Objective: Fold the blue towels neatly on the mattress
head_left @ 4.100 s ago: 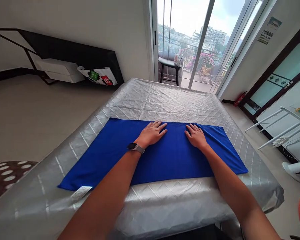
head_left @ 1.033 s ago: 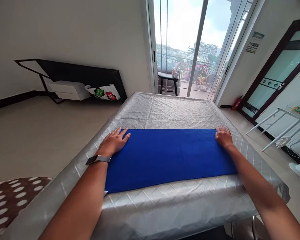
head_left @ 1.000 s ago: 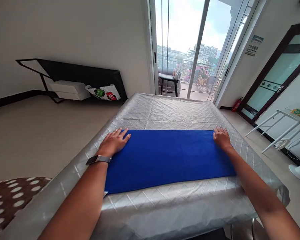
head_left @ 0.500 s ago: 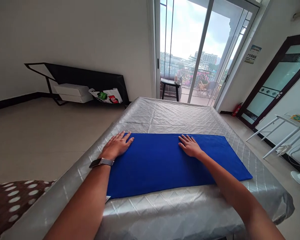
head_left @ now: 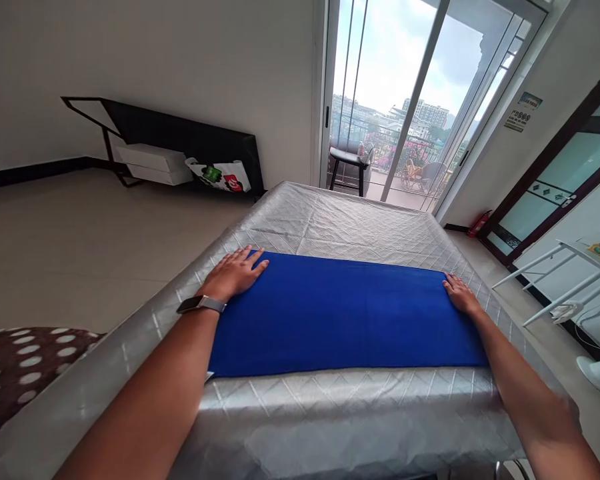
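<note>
A flat blue cloth (head_left: 340,313) lies spread across a table with a silver quilted cover (head_left: 360,223). My left hand (head_left: 233,273), with a watch (head_left: 200,304) on its wrist, rests palm down on the cloth's far left corner, fingers spread. At the far right corner my right hand (head_left: 460,292) also lies flat, fingers stretched out over the edge. Neither hand grips the cloth. A small white tag shows at the near left corner.
Brown polka-dot fabric (head_left: 35,363) is at the left. Behind stand a black frame (head_left: 180,137), white boxes (head_left: 155,163) and a printed bag (head_left: 223,175). A sliding glass door (head_left: 380,100) is ahead; a white table (head_left: 580,257) stands right.
My right hand has slid right along the cloth, from its middle to the far right corner. My left hand stays on the left corner. The camera view has tilted slightly.
</note>
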`<action>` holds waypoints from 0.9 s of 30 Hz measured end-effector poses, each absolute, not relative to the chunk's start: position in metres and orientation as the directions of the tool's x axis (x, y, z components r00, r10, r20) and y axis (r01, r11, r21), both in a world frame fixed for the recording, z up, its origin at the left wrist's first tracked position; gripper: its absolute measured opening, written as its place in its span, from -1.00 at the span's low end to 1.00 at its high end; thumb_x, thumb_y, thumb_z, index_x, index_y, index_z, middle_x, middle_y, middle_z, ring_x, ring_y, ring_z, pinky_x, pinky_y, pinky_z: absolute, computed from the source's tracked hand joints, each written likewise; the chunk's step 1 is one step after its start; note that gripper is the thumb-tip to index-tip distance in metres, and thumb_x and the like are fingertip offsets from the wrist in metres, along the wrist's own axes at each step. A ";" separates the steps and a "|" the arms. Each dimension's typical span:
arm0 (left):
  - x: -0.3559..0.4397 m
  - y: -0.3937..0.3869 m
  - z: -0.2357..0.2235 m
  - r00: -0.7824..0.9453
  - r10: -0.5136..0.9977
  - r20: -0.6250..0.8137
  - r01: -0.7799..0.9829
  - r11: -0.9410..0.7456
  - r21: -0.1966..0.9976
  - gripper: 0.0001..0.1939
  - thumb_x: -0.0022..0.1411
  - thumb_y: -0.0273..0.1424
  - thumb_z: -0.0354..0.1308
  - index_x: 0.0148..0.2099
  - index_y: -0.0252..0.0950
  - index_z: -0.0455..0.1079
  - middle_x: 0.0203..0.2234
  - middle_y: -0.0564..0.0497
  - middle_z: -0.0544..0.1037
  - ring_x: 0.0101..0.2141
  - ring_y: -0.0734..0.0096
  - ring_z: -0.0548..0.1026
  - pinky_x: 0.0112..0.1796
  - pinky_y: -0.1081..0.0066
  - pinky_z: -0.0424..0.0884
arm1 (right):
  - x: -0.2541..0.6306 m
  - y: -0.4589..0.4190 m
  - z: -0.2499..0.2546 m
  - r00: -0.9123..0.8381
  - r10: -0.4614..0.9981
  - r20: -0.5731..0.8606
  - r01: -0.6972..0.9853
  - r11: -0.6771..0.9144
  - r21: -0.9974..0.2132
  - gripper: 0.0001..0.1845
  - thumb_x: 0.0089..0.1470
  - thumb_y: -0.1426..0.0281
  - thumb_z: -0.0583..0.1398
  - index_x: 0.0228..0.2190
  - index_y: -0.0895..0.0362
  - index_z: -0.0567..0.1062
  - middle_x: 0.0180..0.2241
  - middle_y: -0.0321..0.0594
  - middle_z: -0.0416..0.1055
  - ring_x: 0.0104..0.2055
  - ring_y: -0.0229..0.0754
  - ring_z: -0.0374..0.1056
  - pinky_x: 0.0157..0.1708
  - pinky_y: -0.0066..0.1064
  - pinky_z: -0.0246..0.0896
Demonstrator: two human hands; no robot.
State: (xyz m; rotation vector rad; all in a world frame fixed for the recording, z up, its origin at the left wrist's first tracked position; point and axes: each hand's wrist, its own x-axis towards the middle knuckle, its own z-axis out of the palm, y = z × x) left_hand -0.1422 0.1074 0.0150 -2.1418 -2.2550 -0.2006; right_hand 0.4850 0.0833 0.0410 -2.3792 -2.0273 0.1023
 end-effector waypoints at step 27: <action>-0.132 0.103 0.027 -0.058 0.997 0.056 0.987 0.049 0.154 -0.30 0.43 -0.10 -0.23 0.47 -0.37 0.03 0.41 -0.23 0.11 0.38 0.06 0.10 0.32 0.14 -0.02 | 0.257 0.032 0.058 -0.036 0.982 -0.186 0.998 0.025 -0.060 -0.11 0.29 -0.19 -0.31 0.44 0.03 -0.28 0.49 -0.22 -0.47 0.51 -0.06 -0.53 0.42 0.01 -0.57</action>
